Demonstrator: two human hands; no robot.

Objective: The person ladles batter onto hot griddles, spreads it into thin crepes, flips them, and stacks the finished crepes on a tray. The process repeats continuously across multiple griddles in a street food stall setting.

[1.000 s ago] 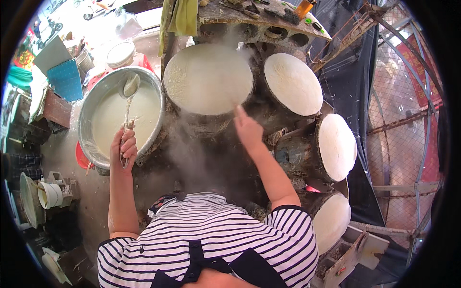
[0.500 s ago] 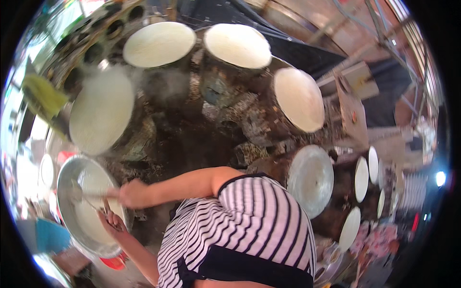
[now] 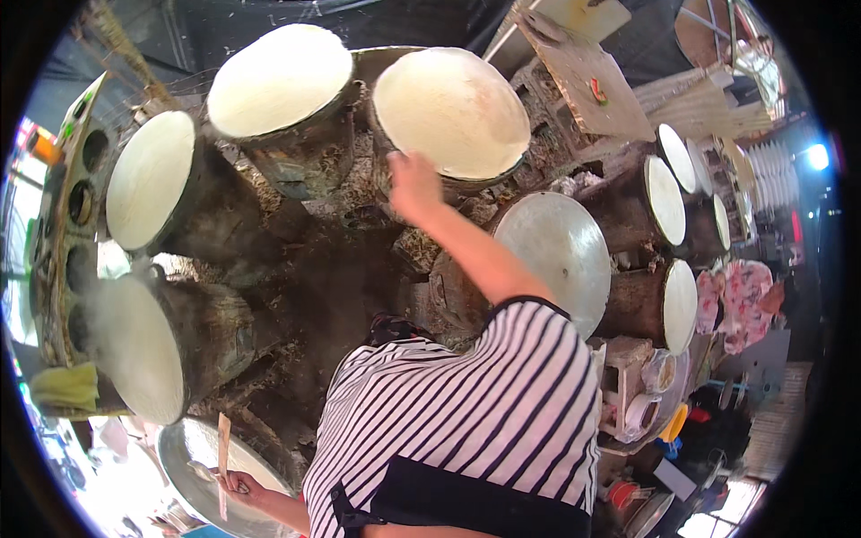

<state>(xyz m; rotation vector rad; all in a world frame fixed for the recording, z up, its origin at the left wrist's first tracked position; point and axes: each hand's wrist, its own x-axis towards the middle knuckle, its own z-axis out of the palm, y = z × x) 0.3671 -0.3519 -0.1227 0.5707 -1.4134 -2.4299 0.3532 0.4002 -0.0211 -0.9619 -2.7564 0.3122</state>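
Observation:
My left hand (image 3: 242, 485) grips a metal ladle (image 3: 202, 469) and a flat wooden stick (image 3: 223, 444) over the large metal basin (image 3: 170, 448) at the bottom left. My right hand (image 3: 414, 184) reaches up to the near left rim of a round drum top (image 3: 457, 108) covered in a pale, smooth layer. Its fingers are curled at that rim and blurred; what is in them, if anything, is unclear. Just right of my forearm lies a bare round metal top (image 3: 547, 242).
More pale-topped drums (image 3: 148, 175) curve around me, one steaming (image 3: 143, 341) on the left. A holed ledge (image 3: 85, 157) edges the left, with a green cloth (image 3: 63, 388). A board (image 3: 574, 85) leans behind. Plastic tubs (image 3: 673, 421) and bowls (image 3: 664, 368) sit at right.
My view has swung right. My right hand has moved from the basin to the drum top; my left hand still holds the ladle, now visibly with the wooden stick.

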